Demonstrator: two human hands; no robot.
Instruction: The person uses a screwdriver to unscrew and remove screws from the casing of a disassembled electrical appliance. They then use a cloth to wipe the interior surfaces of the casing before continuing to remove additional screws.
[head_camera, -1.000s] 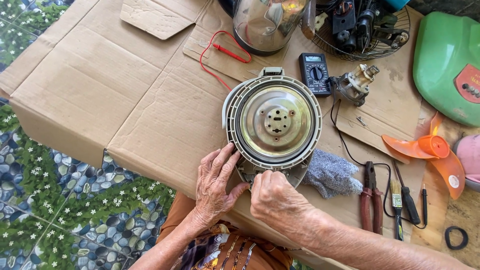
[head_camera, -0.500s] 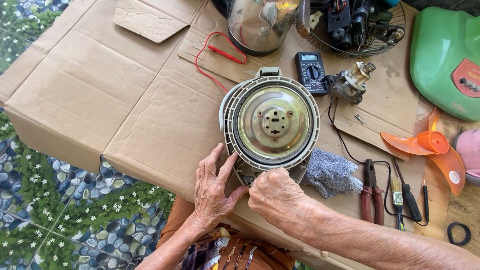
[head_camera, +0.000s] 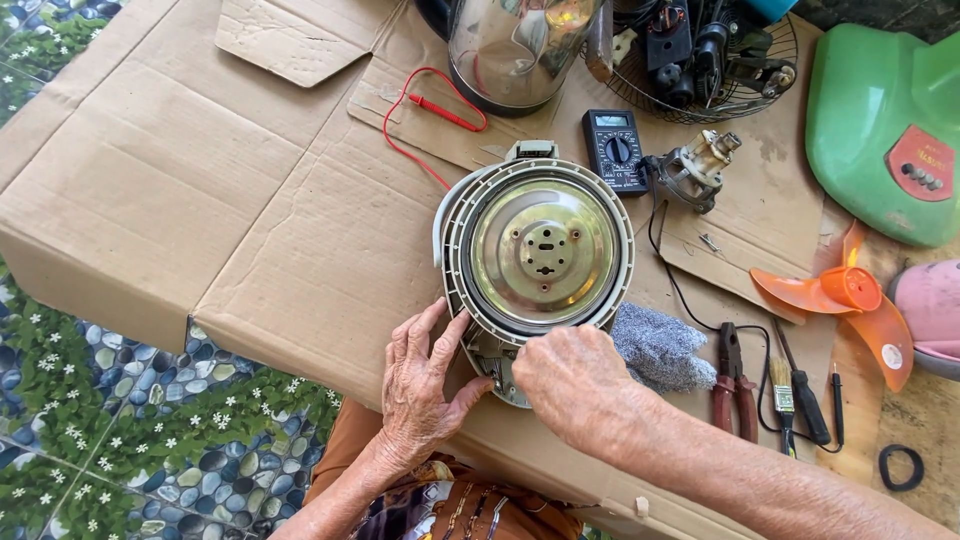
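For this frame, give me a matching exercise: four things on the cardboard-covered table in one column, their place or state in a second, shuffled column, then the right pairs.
Things:
1. round metal appliance lid with grey plastic rim
2. black multimeter
3. orange plastic fan blade
4. red-handled pliers

Places or states:
A. lying right of the grey cloth
B. held at its near edge by the left hand and right hand
C. at the right, below the green plastic housing
D. just beyond the lid, with a red probe lead to its left

Pairs: 1-B, 2-D, 3-C, 4-A
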